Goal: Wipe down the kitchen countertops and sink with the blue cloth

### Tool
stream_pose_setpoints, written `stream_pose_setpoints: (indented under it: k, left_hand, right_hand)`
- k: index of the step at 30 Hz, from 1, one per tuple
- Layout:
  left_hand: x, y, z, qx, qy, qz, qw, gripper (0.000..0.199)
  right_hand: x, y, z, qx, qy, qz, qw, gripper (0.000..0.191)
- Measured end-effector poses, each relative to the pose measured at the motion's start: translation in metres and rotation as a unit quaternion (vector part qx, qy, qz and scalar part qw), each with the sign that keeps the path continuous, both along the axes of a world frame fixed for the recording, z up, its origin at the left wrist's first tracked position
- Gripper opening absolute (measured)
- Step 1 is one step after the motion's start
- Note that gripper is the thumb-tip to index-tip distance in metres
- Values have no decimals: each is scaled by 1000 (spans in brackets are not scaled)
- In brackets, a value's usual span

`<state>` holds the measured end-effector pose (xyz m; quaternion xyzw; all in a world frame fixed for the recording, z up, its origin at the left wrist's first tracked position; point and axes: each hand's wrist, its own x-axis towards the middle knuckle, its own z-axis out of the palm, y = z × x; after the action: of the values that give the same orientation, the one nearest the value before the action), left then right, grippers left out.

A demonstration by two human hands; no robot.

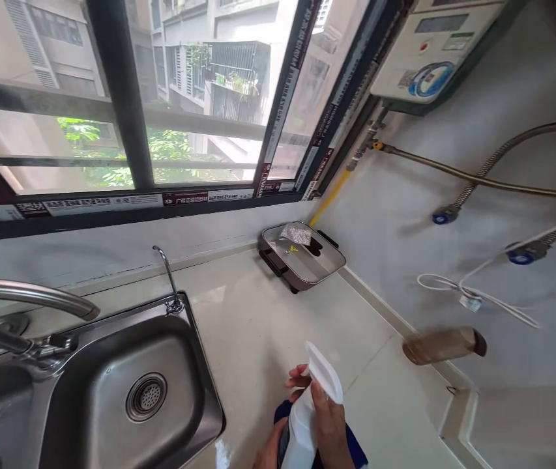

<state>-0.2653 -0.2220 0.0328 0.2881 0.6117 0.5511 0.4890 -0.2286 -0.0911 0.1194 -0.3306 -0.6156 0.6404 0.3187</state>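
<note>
White container sits between both hands, right curled onto it, left, partly hidden, apparently gripping too.

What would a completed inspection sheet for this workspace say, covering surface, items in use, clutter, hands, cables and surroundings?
Surface: pale countertop, with a steel sink set in at the left.
Items in use: white item, tilted; exact type unclear.
Clutter: glass-lidded pan near the corner, with a silvery piece at its far side; blurred brown item by the right wall.
Hands: right hand grips the white item's upper part; left hand is at its lower left, partly cut off, hold unclear.
Cables: white cord, looped, against the right wall.
Surroundings: window behind the counter; metal hose on the right wall.
</note>
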Motion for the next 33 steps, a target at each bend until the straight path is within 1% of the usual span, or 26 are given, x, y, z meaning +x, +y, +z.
stream_pose_setpoints:
  k: [1,3,6,7,9,11,13,16,19,21,24,28,33]
  left_hand:
    - [-2,0,1,0,1,0,1000,106]
    - [-4,1,3,-5,-3,11,1000,108]
    - [-6,3,12,-12,-3,50,999,102]
    - [-9,5,16,-9,-1,60,998,99]
    - [-18,8,29,24,5,69,997,97]
    - [-31,12,43,74,17,72,994,96]
    - [-44,15,55,109,26,77,991,97]
    - [-57,17,66,122,30,82,989,98]
    - [-59,18,66,106,23,84,990,97]
    - [-58,18,63,99,21,83,991,98]
    - [-56,18,57,95,31,66,993,99]
    - [-52,16,55,75,42,37,996,100]
    - [-38,13,56,61,40,20,997,103]
  right_hand:
    - [-4,0,3,2,1,10,1000,51]
    - [-11,1,8,9,-4,32,999,50]
    - [-21,6,16,29,-17,64,997,44]
    - [-25,9,19,37,-18,75,996,43]
    - [-35,13,25,50,-12,87,995,43]
    - [-47,15,34,53,-2,82,995,42]
    - [-59,14,44,51,10,68,996,41]
    - [-71,11,56,52,15,69,996,41]
    - [-77,9,61,51,9,76,996,43]
    - [-77,10,60,48,6,73,996,44]
    - [-74,12,58,40,5,59,997,46]
    - [-66,16,54,28,1,40,999,50]
    - [-48,18,50,11,-21,16,1000,53]
